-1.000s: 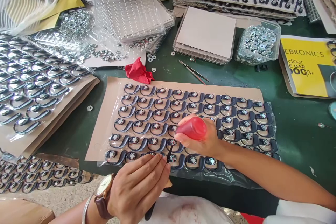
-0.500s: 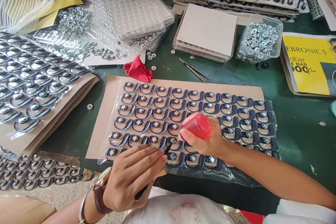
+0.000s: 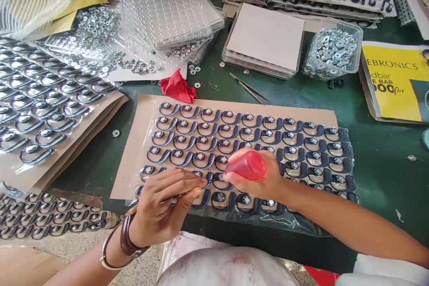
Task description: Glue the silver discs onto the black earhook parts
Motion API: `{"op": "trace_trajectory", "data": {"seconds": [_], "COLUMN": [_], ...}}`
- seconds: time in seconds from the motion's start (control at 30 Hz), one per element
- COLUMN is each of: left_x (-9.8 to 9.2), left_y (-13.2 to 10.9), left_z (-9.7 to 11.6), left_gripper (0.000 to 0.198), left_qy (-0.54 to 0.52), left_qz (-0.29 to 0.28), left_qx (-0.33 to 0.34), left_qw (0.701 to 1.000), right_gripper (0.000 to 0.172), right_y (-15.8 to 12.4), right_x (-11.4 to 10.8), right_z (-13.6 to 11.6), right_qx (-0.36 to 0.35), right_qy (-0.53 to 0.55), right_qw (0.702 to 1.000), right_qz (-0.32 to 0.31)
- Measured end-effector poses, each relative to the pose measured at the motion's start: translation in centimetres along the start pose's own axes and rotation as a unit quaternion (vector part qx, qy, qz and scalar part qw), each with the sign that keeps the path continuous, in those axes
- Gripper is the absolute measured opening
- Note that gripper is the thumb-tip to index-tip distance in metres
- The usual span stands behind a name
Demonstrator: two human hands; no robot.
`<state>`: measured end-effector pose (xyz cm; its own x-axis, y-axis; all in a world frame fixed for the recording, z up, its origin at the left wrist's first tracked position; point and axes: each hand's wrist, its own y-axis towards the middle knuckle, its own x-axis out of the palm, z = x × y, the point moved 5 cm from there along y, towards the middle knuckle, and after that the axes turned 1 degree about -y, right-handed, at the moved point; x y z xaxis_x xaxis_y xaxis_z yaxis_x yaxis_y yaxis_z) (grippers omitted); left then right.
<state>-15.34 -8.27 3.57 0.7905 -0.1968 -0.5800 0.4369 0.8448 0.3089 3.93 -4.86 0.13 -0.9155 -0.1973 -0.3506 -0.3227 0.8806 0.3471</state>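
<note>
My right hand (image 3: 270,183) is wrapped around a red squeeze bottle (image 3: 248,165), tilted so its narrow end points down and left at one of the dark hook-shaped pieces. My left hand (image 3: 164,203) pinches slim black tweezers (image 3: 211,180), whose tips are at that same piece, close to the bottle's nozzle. Rows of these dark pieces (image 3: 203,142), each with a silvery round disc at one end, lie on a clear plastic sheet over brown cardboard (image 3: 125,178). Both hands hide some pieces in the lower rows.
Metal tweezers (image 3: 248,88) and a crumpled red cloth (image 3: 178,87) lie behind the cardboard. A clear tub (image 3: 357,56) holds washers, with more loose washers (image 3: 97,24) at left. Stacked clear trays (image 3: 167,15), a white-topped stack (image 3: 266,35) and another filled sheet (image 3: 40,103) surround the work.
My left hand has turned and shifted slightly left and up, its tweezers now lying flatter. The red bottle has moved slightly left, bringing its nozzle nearer the tweezer tips.
</note>
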Motion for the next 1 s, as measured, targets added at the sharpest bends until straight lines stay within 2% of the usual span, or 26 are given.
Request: {"op": "trace_trajectory", "data": {"seconds": [0.2, 0.67, 0.77, 0.83, 0.9, 1.0], "left_x": [-0.1, -0.3, -0.2, -0.2, -0.3, -0.1], "left_y": [0.1, 0.5, 0.5, 0.4, 0.0, -1.5], "left_z": [-0.3, -1.4, -1.4, -1.0, 0.0, 2.1], "left_gripper": [0.018, 0.012, 0.012, 0.012, 0.014, 0.019], "left_qy": [-0.009, -0.044, -0.042, -0.025, 0.0, 0.051], "left_qz": [0.002, 0.024, 0.023, 0.023, 0.028, 0.01], "left_qx": [-0.025, -0.086, -0.089, -0.067, -0.012, 0.107], "left_qw": [1.0, 0.995, 0.995, 0.997, 1.0, 0.993], "right_gripper": [0.013, 0.015, 0.018, 0.019, 0.019, 0.02], "right_y": [-0.1, -0.2, 0.3, 0.8, 1.1, 0.5], "right_x": [-0.1, 0.4, 0.0, -0.3, -0.6, -1.0], "right_z": [-0.3, -0.3, -0.4, -0.3, -0.4, -1.0], "right_qx": [-0.015, -0.02, 0.017, 0.093, 0.16, 0.191], "right_qy": [-0.004, -0.003, 0.028, 0.067, 0.1, 0.114], "right_qw": [1.0, 1.0, 0.999, 0.992, 0.978, 0.971], "right_qz": [0.026, 0.004, -0.009, -0.043, -0.084, -0.084]}}
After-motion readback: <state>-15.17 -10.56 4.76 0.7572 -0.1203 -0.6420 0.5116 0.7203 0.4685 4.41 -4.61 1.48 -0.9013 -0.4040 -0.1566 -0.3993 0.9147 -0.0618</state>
